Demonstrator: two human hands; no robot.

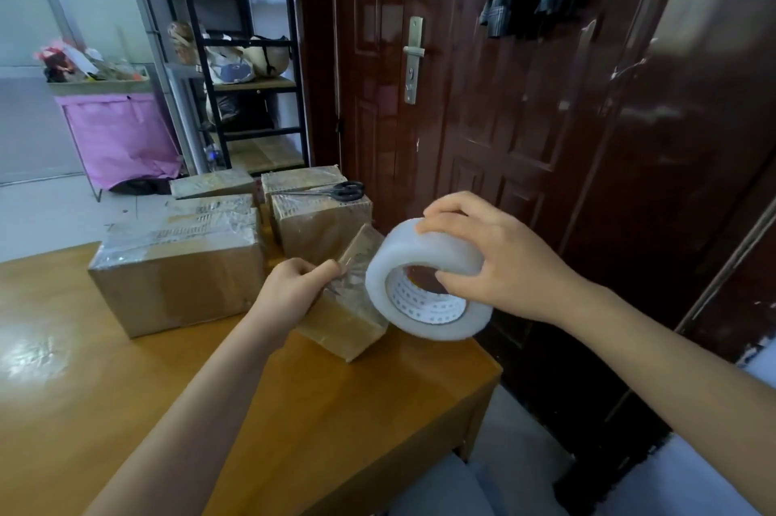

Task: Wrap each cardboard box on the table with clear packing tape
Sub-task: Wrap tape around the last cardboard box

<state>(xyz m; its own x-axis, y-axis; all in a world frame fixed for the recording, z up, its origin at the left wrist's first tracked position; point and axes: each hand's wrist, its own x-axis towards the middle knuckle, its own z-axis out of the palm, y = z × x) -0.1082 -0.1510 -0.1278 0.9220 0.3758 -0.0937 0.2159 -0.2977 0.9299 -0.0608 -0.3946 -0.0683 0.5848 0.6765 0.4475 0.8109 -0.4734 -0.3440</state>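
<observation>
Head view: the right hand [489,259] grips the wide white roll of clear packing tape [426,278] (thumb in the core). The left hand [294,288] pinches the tape end against the small brown cardboard box [348,326], tilted near the wooden table's [168,410] right edge. Step: wrapping. Next, likely draw tape around. No legible writing.

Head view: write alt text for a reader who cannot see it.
A person's right hand grips a roll of clear tape while the left hand holds a small tilted cardboard box on a wooden table. Behind, taped boxes and black scissors.
</observation>
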